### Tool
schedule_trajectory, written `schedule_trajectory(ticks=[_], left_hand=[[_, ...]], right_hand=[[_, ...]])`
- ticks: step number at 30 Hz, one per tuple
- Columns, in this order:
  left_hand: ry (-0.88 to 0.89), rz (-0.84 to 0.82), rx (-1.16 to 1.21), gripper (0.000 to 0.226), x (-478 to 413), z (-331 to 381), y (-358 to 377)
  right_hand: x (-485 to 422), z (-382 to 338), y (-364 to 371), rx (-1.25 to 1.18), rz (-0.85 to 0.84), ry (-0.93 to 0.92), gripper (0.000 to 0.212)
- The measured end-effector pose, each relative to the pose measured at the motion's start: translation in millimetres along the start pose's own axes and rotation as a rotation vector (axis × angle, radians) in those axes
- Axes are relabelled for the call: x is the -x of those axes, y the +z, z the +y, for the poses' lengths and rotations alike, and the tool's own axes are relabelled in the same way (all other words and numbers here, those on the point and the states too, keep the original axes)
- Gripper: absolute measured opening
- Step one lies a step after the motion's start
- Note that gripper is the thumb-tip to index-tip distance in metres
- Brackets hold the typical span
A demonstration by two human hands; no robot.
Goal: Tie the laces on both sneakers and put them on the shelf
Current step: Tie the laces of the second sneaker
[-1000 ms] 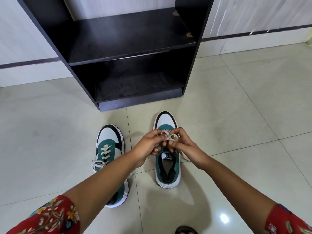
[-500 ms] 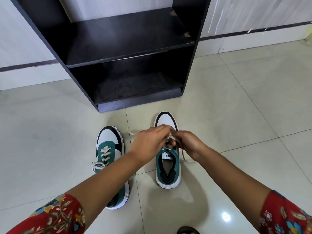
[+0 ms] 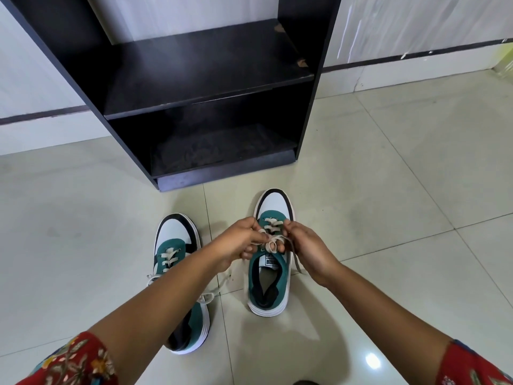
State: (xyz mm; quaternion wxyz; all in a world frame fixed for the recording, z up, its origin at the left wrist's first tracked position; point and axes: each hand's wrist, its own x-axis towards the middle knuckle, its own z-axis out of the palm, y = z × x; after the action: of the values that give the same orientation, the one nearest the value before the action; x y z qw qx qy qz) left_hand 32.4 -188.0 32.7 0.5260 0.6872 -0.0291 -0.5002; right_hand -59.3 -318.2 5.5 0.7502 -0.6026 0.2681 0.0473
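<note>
Two green, white and black sneakers stand on the tiled floor, toes toward the shelf. The right sneaker (image 3: pixel 270 273) sits under my hands. Its cream laces (image 3: pixel 270 243) form a bow knot over the tongue. My left hand (image 3: pixel 238 243) pinches the left loop and my right hand (image 3: pixel 305 248) pinches the right loop, with one loose end trailing beside the shoe. My left forearm crosses over the left sneaker (image 3: pixel 175 245), whose laces lie loosely knotted, ends trailing on the floor.
A black open shelf unit (image 3: pixel 211 104) stands against the wall just beyond the shoes, with a middle board and a lower compartment. Pale floor tiles (image 3: pixel 388 190) spread to both sides. A dark object (image 3: pixel 305 382) peeks in at the bottom edge.
My hands have moved apart from a bunched position over the laces, and a bow now shows between them on the right sneaker. The left sneaker has not moved.
</note>
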Motion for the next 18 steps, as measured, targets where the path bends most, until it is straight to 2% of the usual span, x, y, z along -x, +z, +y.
schedule_trajectory(ticks=[2, 4, 6, 7, 9, 10, 12, 14, 18], left_hand=[[-0.004, 0.026, 0.127, 0.026, 1.4, -3.0, -1.6], [0.001, 0.049, 0.227, 0.027, 2.4, -7.0, -2.0], [0.004, 0.043, 0.273, 0.026, 5.7, -9.1, -0.5], [0.008, 0.035, 0.275, 0.026, 6.8, -10.1, 0.4], [0.025, 0.035, 0.243, 0.026, 8.9, -11.2, 2.4], [0.041, 0.048, 0.213, 0.026, 9.2, -11.2, 2.4], [0.079, 0.075, 0.137, 0.025, 9.6, -10.8, 1.4], [0.111, 0.107, 0.085, 0.024, 10.2, -10.3, -0.4], [0.152, 0.212, 0.107, 0.022, 9.5, -14.2, -9.5]], right_hand=[[7.9, 1.1, -3.1, 0.259, 0.112, -0.153, 0.032], [19.5, 3.4, -7.5, 0.590, 0.312, -0.331, 0.032], [31.5, 0.4, -4.0, 0.677, 0.321, -0.334, 0.033], [36.3, -2.7, 0.3, 0.610, 0.253, -0.267, 0.032], [42.4, -10.6, 10.3, 0.265, 0.147, -0.077, 0.023], [41.5, -12.8, 13.6, 0.120, 0.139, 0.016, 0.018], [36.5, -14.3, 16.2, 0.003, 0.175, 0.136, 0.015], [33.6, -14.2, 16.5, -0.042, 0.205, 0.158, 0.014], [32.3, -14.9, 13.1, -0.322, 0.245, 0.109, 0.022]])
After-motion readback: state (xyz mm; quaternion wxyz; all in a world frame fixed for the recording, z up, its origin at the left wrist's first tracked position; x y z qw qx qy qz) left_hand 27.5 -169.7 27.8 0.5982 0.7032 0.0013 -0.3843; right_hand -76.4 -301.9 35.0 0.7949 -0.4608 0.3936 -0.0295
